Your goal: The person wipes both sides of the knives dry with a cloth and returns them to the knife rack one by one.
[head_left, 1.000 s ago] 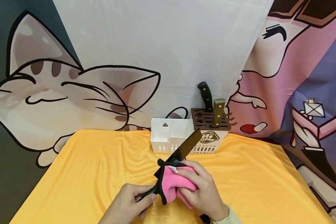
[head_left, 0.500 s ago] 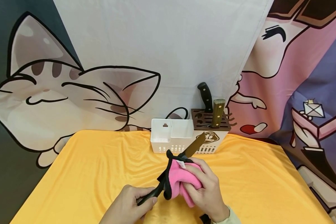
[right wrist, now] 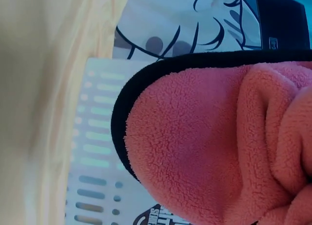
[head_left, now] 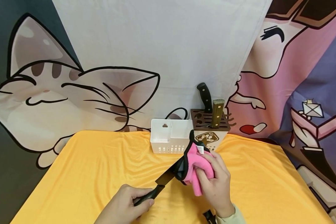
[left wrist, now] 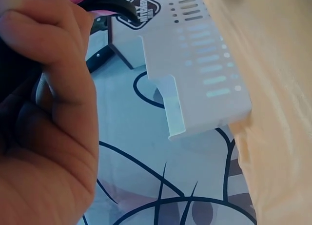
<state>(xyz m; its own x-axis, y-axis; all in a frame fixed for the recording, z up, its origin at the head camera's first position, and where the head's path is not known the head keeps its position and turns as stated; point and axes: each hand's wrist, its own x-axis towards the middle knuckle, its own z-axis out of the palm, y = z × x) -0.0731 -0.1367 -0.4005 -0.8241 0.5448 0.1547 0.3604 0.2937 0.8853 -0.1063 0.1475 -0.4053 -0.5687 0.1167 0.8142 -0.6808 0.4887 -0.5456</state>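
My left hand (head_left: 124, 203) grips the black handle (head_left: 149, 197) of a broad-bladed kitchen knife in the head view. Its dark blade (head_left: 165, 177) slants up and to the right, bare near the handle. A pink fleecy cloth with black edging (head_left: 203, 165) is folded over the outer part of the blade, hiding most of it. My right hand (head_left: 218, 183) pinches this cloth. In the right wrist view the cloth (right wrist: 190, 137) fills much of the picture, with part of the blade (right wrist: 285, 22) above it. The left wrist view shows my curled left fingers (left wrist: 68, 88).
A white plastic rack (head_left: 172, 129) stands at the table's back, with a slotted brown top (head_left: 200, 123) on its right part. A black-handled knife (head_left: 205, 97) and a wooden-handled knife (head_left: 217, 112) stand in it. Yellow cloth (head_left: 100, 165) covers the table.
My right hand and the pink cloth have moved up and right along the blade, away from the handle. More blade shows near the handle; my left hand has barely moved.
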